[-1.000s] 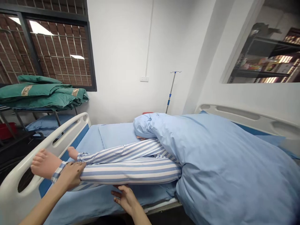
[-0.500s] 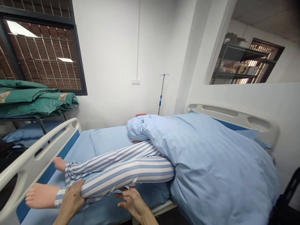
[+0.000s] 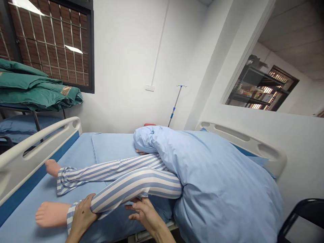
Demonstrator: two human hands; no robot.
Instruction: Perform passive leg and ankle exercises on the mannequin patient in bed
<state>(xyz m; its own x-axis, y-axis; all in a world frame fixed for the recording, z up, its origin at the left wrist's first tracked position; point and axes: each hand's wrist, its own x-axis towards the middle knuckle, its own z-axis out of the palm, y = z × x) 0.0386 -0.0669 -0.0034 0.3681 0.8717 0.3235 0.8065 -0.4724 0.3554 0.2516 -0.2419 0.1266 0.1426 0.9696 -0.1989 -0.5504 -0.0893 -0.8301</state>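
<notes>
**Manikin's near leg (image 3: pixel 136 189) in blue-and-white striped pajamas, bent at the knee.**
The left hand (image 3: pixel 82 216) grips the lower shin, above the bare foot (image 3: pixel 52 214); the right hand (image 3: pixel 145 212) lies open, fingers spread, just under the calf. The far leg (image 3: pixel 86 175) lies straighter, just beyond.

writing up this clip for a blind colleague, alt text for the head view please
A person's left hand grips a striped-pyjama manikin leg on a hospital bed, the right hand open beneath it. A blue duvet covers the manikin's upper body.
</notes>
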